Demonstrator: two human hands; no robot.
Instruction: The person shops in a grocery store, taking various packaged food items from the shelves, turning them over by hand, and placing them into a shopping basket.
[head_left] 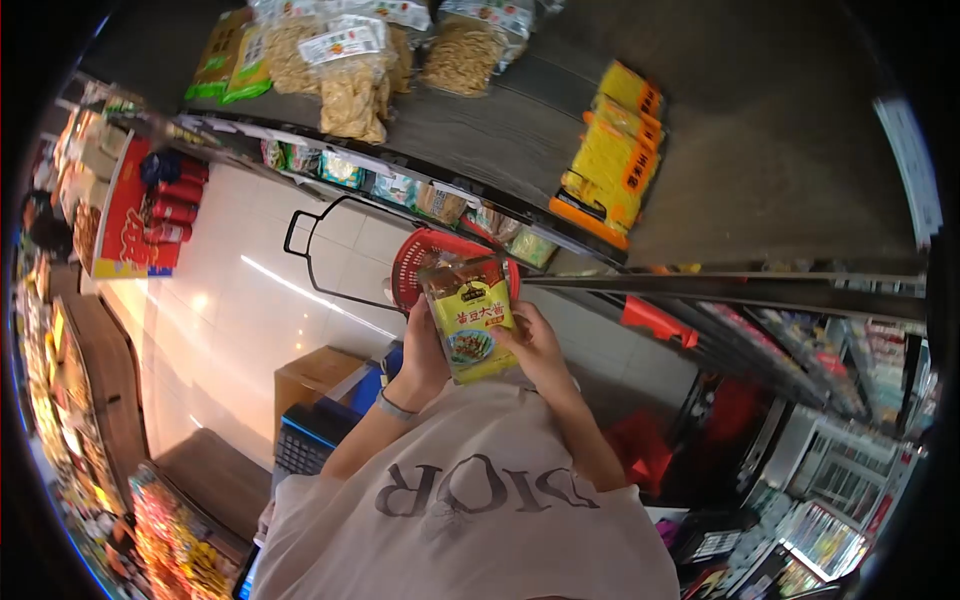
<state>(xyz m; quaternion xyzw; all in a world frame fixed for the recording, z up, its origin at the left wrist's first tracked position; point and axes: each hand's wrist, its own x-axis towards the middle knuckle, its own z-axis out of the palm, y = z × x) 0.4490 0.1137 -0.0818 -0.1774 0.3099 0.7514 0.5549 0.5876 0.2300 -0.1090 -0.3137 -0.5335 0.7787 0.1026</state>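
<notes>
Both my hands hold a yellow and dark packet of soybean paste [470, 320] upright in front of my chest, its printed front facing me. My left hand [424, 358] grips the packet's left edge, with a band around the wrist. On the opposite edge, my right hand [536, 345] has its fingers closed, the thumb lying over the front. Just behind the packet, partly covered by it, stands a red shopping basket [408, 268] with a long black handle [312, 250].
A dark shelf [500, 125] spans the top, bearing yellow packets [612, 155] and clear bags of dried food [355, 90]. Packaged goods fill a lower shelf. A cardboard box [305, 385] sits at lower left on the tiled floor [235, 255]. More shelving runs along the right.
</notes>
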